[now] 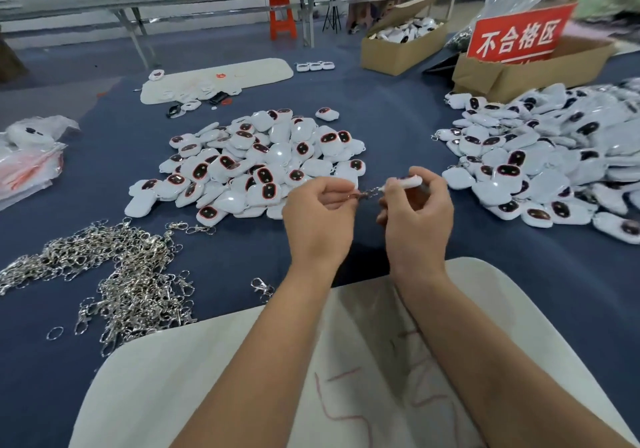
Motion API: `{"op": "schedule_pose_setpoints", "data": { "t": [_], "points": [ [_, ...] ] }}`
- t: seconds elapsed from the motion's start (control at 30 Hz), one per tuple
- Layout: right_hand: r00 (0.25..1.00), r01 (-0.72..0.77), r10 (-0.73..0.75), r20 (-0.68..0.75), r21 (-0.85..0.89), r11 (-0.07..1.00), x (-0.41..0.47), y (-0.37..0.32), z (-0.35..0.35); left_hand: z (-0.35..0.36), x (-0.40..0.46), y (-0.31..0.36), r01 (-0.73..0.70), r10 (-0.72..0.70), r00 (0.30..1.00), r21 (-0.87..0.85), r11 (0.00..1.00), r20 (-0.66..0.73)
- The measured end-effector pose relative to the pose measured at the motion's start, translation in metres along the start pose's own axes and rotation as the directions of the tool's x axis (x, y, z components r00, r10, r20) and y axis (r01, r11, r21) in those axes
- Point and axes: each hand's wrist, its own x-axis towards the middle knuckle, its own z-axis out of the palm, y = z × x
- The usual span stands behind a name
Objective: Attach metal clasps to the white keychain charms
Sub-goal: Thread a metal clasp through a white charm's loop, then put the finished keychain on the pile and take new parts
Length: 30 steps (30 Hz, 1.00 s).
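near, left hand (320,210) pinching a metal clasp (369,194), its ring end hidden by curled fingers; right hand (417,207) gripping a white charm (412,181), mostly covered. farther left, tangled clasp heap (114,274); beyond, charm pile (256,163); far right, red sign (517,37) cut off below.

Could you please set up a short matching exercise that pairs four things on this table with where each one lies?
Things:
1. metal clasps
2. red sign
3. orange stool
4. held charm

Places:
A. in the right hand
B. heaped at near left
C. on a cardboard box, far right
D. on the floor beyond the table

Pairs: 1-B, 2-C, 3-D, 4-A
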Motion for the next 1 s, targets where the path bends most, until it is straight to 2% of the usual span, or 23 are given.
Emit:
{"op": "schedule_pose_setpoints", "data": {
  "t": [0.1,0.17,0.27,0.37,0.47,0.53,0.63,0.8,0.93,1.0],
  "points": [
    [0.973,0.018,-0.042,-0.228,-0.107,0.994,0.023,-0.003,-0.017,0.042,0.005,0.008,-0.022,0.022,0.997,0.002,1.0,0.069],
    [0.969,0.009,-0.038,-0.245,-0.115,0.993,0.032,-0.005,-0.025,0.06,0.006,0.012,-0.038,0.038,0.997,-0.003,0.999,0.069],
    [0.993,0.054,-0.08,-0.092,-0.258,0.965,0.035,-0.006,-0.029,0.07,0.004,0.013,-0.049,0.049,0.999,0.023,0.999,0.022],
    [0.987,0.157,-0.133,0.085,-0.466,0.871,0.032,-0.008,-0.023,0.063,-0.002,0.009,-0.074,0.072,0.997,0.077,0.994,0.023],
    [0.97,0.225,-0.14,0.201,-0.507,0.832,0.024,-0.008,-0.017,0.048,-0.003,0.007,-0.073,0.074,0.997,0.097,0.993,-0.002],
    [0.939,0.332,-0.216,0.268,-0.538,0.775,0.019,-0.007,-0.014,0.036,-0.003,0.009,-0.09,0.093,0.995,0.124,0.988,-0.021],
    [0.84,0.525,-0.305,0.449,-0.526,0.669,0.002,-0.007,-0.004,0.011,-0.006,0.011,-0.129,0.137,0.99,0.188,0.974,-0.03],
    [0.657,0.7,-0.254,0.71,-0.449,0.556,-0.029,-0.004,0.011,-0.046,-0.011,-0.001,-0.121,0.187,0.971,0.365,0.923,-0.152],
    [0.437,0.786,-0.204,0.876,-0.261,0.56,-0.044,-0.006,0.017,-0.09,-0.016,-0.017,-0.081,0.2,0.949,0.426,0.901,-0.243],
    [0.374,0.798,-0.164,0.913,-0.227,0.558,-0.048,-0.005,0.019,-0.103,-0.015,-0.024,-0.076,0.21,0.951,0.49,0.868,-0.226]
  ]
}}
